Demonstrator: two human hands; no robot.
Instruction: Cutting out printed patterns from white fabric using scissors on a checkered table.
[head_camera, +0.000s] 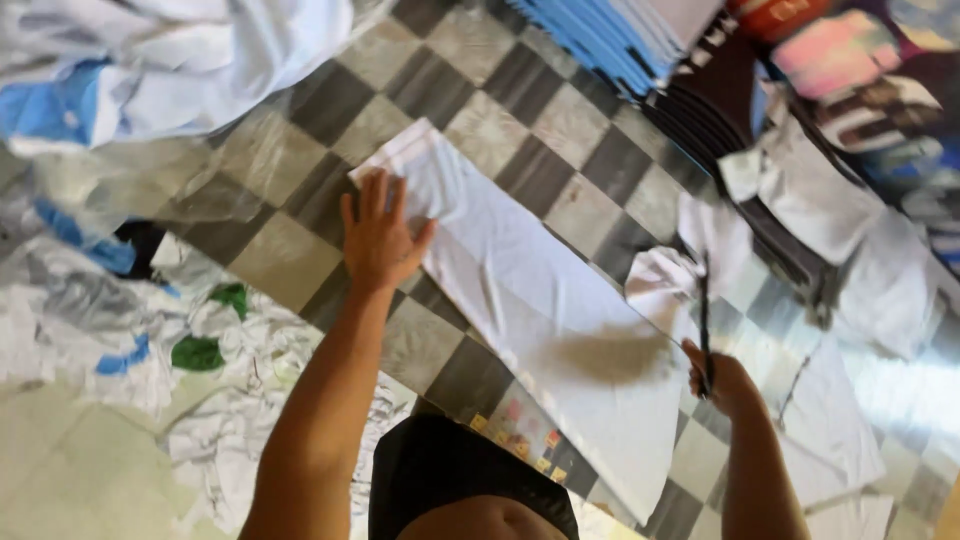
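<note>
Left hand (378, 237) lies flat, fingers spread, on the folded white cloth (520, 290) — right hand (722, 380) grips a thin dark stick (704, 320) just beside it.

Soft, even daylight filled the scene. Glare washed the glossy checkered grey tile floor (560, 120) pale toward four o'clock. A blurred shadow lay on the long white folded cloth (520, 290). Motion blur smeared the stacked fabrics (620, 40) at one o'clock.
</note>
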